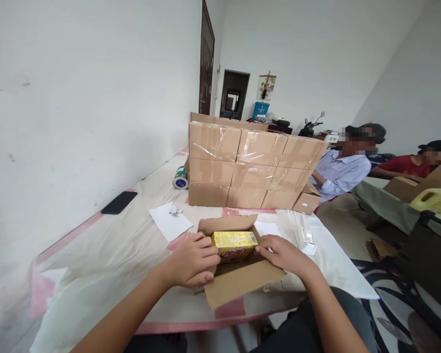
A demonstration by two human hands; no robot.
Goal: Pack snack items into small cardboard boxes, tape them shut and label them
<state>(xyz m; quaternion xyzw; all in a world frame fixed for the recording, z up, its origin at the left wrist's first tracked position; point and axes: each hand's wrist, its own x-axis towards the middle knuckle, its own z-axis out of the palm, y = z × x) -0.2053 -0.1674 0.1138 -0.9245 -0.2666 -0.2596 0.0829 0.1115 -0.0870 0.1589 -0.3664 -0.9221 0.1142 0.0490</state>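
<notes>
Before a taped carton stack (246, 164), our open cardboard carton (242, 285) holds the yellow box (235, 239), which we should keep level, flaps (222, 224) spread clear. Our left hand (194, 260) and right hand (282, 252) curl at its opposite ends, though we cannot tell whether they grasp box or carton. We see 1 barcode (252, 237); the white lettering (233, 253) is unreadable.

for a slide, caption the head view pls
Left hand and right hand at an open carton with a yellow box inside, taped cartons stacked behind.
</notes>
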